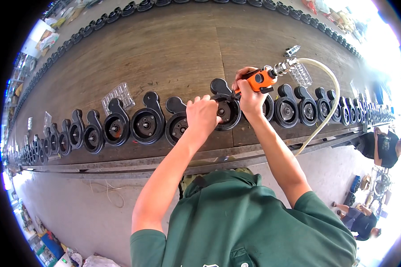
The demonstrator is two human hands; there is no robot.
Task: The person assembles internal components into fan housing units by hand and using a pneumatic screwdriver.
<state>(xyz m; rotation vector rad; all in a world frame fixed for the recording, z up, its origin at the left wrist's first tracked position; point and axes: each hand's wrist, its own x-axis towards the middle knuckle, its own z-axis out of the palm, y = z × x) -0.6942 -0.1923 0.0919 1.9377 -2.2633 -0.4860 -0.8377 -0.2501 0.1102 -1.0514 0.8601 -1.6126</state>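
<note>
My right hand (250,94) is wrapped round an orange air tool (262,80) with a metal fitting at its back end. Its front end points down and left, at the upper right rim of a black round housing (229,115) with a rounded arm. My left hand (202,116) is closed over the left side of that same housing, thumb across its face. Partly hidden behind my left hand and wrist is another black housing (176,127). A pale hose (336,82) curves from the tool's fitting down over the table's near edge.
Similar black housings (147,124) line the near edge of the brown table (178,53), with another row along its far edge. Clear plastic trays (119,97) and a small metal fitting (292,50) lie behind the near row. Two people (385,147) are at the far right.
</note>
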